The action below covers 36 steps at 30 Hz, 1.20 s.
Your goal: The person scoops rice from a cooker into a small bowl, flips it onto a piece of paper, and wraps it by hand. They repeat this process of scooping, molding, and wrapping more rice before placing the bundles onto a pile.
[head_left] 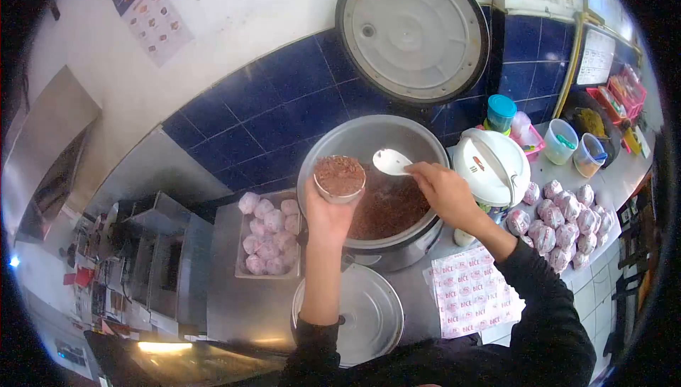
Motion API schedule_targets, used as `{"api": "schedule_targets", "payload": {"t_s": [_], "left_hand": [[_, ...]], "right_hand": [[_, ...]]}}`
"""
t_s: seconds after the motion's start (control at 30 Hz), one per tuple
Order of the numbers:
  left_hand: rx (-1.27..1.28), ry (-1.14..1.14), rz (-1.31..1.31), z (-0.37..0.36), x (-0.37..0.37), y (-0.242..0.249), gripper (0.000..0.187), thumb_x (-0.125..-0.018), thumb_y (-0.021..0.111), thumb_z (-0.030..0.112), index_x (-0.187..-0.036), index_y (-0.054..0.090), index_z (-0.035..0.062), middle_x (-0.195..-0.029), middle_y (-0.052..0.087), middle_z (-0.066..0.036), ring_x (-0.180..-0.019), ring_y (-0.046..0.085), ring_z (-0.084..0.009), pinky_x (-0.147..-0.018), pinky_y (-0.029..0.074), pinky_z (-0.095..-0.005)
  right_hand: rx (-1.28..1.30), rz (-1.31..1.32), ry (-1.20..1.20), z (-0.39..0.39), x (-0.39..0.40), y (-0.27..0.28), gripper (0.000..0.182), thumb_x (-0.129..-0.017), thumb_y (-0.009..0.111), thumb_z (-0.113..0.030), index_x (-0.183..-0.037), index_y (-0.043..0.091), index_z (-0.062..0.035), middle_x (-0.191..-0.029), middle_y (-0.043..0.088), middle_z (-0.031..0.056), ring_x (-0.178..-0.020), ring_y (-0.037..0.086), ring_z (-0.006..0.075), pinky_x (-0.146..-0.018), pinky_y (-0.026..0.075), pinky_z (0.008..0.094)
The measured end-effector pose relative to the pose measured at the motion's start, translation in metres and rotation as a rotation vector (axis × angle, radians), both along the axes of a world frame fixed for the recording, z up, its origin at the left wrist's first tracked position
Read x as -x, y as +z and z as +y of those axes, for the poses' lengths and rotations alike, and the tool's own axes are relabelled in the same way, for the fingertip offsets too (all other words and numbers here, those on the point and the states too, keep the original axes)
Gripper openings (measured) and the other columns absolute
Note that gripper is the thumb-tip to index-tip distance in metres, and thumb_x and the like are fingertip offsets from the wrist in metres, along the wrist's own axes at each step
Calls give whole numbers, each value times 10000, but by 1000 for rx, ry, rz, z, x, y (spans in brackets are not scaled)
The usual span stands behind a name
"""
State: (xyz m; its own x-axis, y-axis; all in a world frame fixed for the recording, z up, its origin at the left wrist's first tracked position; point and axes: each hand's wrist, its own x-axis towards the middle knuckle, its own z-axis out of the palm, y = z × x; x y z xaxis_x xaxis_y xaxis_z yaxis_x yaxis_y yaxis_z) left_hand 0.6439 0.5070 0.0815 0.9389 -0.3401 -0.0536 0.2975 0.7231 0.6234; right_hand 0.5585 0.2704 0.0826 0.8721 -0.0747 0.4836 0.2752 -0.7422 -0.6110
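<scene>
My left hand (331,214) is closed around a small bowl (342,195) heaped with reddish-brown rice (339,168). In my right hand (443,192) is a white rice paddle (390,163), its blade tilted up beside the bowl. Both hands are over a large rice cooker (319,139), whose round lid (411,29) stands raised against the wall. More of the brown rice (386,209) fills the lower part of the cooker's pot; my left hand and the bowl hide some of it.
Printed wrapping paper (475,291) lies at the right front. Wrapped bundles (560,224) are piled on the right, and several more fill a metal tray (240,273) on the left. A white lidded container (489,167) stands beside the cooker. A round metal lid (376,316) lies in front.
</scene>
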Motion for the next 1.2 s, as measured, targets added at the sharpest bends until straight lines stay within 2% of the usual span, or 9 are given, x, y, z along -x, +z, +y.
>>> {"api": "schedule_targets", "payload": {"t_s": [0.23, 0.3, 0.43, 0.53, 0.6, 0.7, 0.87, 1.03, 1.2], "left_hand": [[-148, -33, 47, -12, 12, 9, 449, -1035, 404, 453, -1320, 577, 152, -1303, 643, -95, -1209, 604, -270, -992, 496, -506], [-134, -50, 36, -10, 10, 5, 444, -1036, 408, 444, -1321, 576, 146, -1303, 640, -95, -1213, 602, -272, -1009, 487, -511], [-102, -48, -11, -7, 2, -2, 446, -1034, 435, 421, -1328, 567, 114, -1313, 628, -98, -1224, 597, -273, -1033, 480, -506], [-199, 3, -68, -9, 1, -5, 460, -1036, 440, 416, -1337, 554, 87, -1325, 618, -101, -1240, 589, -268, -1046, 476, -492], [-211, 7, -94, -10, -1, -9, 464, -1039, 438, 416, -1343, 551, 85, -1332, 614, -102, -1246, 585, -262, -1049, 475, -484], [-226, 4, -97, -15, 6, 0, 471, -1045, 426, 420, -1353, 549, 86, -1347, 604, -102, -1254, 578, -255, -1051, 475, -478], [-182, -95, -46, -13, 18, 11, 483, -1052, 395, 430, -1370, 547, 100, -1367, 593, -95, -1263, 569, -256, -1053, 472, -494], [-99, -102, 4, -7, 17, 7, 442, -1052, 385, 407, -1348, 562, 131, -1361, 598, -93, -1238, 577, -260, -1000, 489, -499], [-42, -96, 54, -13, 16, 4, 426, -1054, 377, 399, -1330, 567, 136, -1347, 602, -93, -1208, 581, -269, -966, 497, -494]], "right_hand": [[-66, -249, 106, 7, -5, 18, 188, -999, 571, -210, -1120, 682, -118, -935, 694, 159, -842, 683, 382, -717, 543, 507], [177, -47, -14, 8, -2, 10, 188, -996, 572, -205, -1126, 678, -121, -907, 688, 153, -819, 683, 388, -704, 544, 505], [228, 21, -107, 1, -6, 8, 182, -999, 567, -205, -1115, 681, -123, -871, 678, 146, -795, 686, 388, -681, 545, 504], [56, -38, -49, -1, -10, 21, 191, -1004, 558, -208, -1124, 678, -118, -927, 696, 156, -859, 693, 383, -730, 547, 504], [-122, -188, 155, 5, -12, 39, 198, -1006, 556, -206, -1140, 673, -119, -990, 709, 165, -930, 690, 377, -790, 543, 506], [-106, -155, 303, 16, -9, 50, 216, -1009, 548, -196, -1157, 672, -101, -1066, 713, 181, -1007, 677, 383, -852, 534, 491], [73, 53, 226, 19, -9, 37, 242, -1018, 527, -179, -1162, 682, -63, -1108, 705, 206, -1002, 674, 409, -865, 532, 454], [-449, 220, 298, 11, -16, 44, 254, -1029, 525, -181, -1170, 672, -29, -1108, 704, 206, -1032, 680, 391, -901, 520, 430], [-233, 48, 336, 21, -7, 23, 255, -1025, 540, -176, -1184, 667, -22, -1105, 702, 208, -1064, 684, 361, -933, 508, 412]]}}
